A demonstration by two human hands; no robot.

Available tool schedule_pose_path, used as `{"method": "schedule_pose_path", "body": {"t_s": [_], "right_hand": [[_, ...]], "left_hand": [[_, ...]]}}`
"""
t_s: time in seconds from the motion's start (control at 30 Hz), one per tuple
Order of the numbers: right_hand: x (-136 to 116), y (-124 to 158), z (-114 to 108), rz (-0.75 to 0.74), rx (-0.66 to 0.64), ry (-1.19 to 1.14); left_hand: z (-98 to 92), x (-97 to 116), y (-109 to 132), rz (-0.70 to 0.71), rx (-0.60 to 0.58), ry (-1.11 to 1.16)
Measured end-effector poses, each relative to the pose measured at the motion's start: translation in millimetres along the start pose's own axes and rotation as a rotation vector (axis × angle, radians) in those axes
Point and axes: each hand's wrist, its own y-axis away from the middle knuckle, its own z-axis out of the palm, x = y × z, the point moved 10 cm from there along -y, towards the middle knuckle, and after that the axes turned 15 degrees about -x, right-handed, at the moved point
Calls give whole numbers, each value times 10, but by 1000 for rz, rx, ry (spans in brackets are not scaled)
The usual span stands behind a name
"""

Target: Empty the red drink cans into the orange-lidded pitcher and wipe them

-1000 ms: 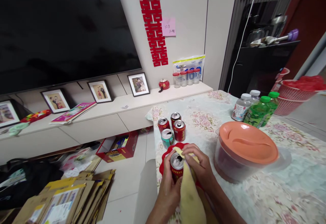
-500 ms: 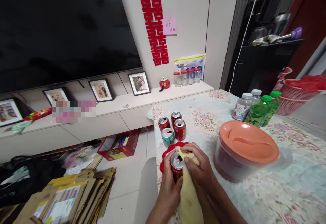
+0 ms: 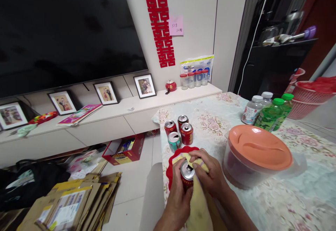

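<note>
My left hand (image 3: pixel 176 192) is wrapped around an opened red drink can (image 3: pixel 187 173), its silver top facing up. Pinched in my right hand (image 3: pixel 210 169) is a yellow cloth (image 3: pixel 198 206), pressed against the can's rim; its long end hangs down between my forearms. Under and behind the can lies a red scalloped tray (image 3: pixel 171 164), mostly covered by my hands. Just beyond it stand several opened cans: a teal can (image 3: pixel 174 142), a red can (image 3: pixel 187 134) and others close together.
Right of my hands is a clear tub with an orange lid (image 3: pixel 259 147). Green-capped bottles (image 3: pixel 271 113) and a white-capped bottle (image 3: pixel 252 110) stand behind it on the flowered tablecloth (image 3: pixel 212 124). Flattened cardboard (image 3: pixel 70 203) and a red box (image 3: pixel 126 148) lie on the floor, left.
The view has shifted slightly, so everything sits a little to the right. My left hand still holds the can, and my right hand keeps the cloth at its rim.
</note>
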Motion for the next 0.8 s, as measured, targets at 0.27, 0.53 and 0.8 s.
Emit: {"method": "schedule_pose_path", "body": {"t_s": [0.27,0.53,0.8], "right_hand": [[374,116,134,255,132,-110],[813,130,475,449,-67,-246],[907,165,470,409,-148,-59]], "left_hand": [[-34,-85,-12,-19,101,91],[-88,-165,-7,-30,148,187],[-63,-61,-25,-23,162,255]]}}
